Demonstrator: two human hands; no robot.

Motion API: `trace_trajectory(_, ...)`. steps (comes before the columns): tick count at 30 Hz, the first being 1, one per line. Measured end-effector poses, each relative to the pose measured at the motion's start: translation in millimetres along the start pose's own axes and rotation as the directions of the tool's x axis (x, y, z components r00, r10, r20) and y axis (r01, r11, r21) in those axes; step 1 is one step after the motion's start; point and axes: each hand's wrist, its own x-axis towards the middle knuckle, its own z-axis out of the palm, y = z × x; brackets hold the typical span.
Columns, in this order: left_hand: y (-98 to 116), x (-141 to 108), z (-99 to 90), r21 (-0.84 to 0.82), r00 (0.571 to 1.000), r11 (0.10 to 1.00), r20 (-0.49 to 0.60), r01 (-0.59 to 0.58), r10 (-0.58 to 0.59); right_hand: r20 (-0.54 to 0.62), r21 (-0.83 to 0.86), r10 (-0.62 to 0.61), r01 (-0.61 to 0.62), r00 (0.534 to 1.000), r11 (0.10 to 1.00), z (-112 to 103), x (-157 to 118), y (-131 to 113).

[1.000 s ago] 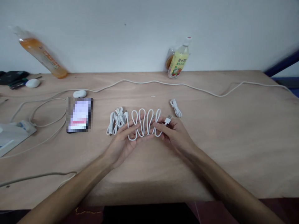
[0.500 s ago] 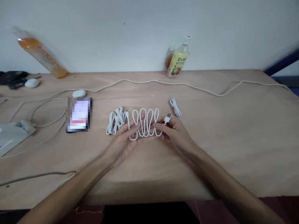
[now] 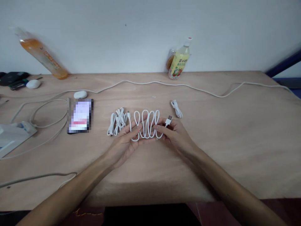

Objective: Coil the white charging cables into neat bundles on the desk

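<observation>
A white cable (image 3: pixel 147 125) lies in several upright zigzag loops across both hands, above the wooden table. My left hand (image 3: pixel 128 138) pinches its left loops between thumb and fingers, a small connector sticking up beside them. At the right end my right hand (image 3: pixel 172 131) grips the loops, with the USB plug (image 3: pixel 168 120) pointing up over the fingers. Bundled white cables (image 3: pixel 117 121) rest on the table just left of and behind my left hand. Another coiled white cable (image 3: pixel 176 109) lies behind my right hand.
A phone (image 3: pixel 81 115) and a white case (image 3: pixel 80 94) lie to the left, near a white power strip (image 3: pixel 21 131). A long white cord (image 3: pixel 155 82) crosses the table's back. An orange bottle (image 3: pixel 44 58) and a yellow bottle (image 3: pixel 180 61) stand by the wall.
The loops in my hands have drawn slightly closer together, and the middle ones now overlap more. Both hands have hardly moved.
</observation>
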Motion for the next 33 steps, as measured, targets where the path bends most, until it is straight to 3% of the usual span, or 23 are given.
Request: trace_trajectory(33,0.8,-0.2,2.4,-0.004,0.999,0.999,-0.013,-0.037,0.037,-0.026,0.006,-0.006,0.006,1.000,1.000,0.4,-0.4,3.9)
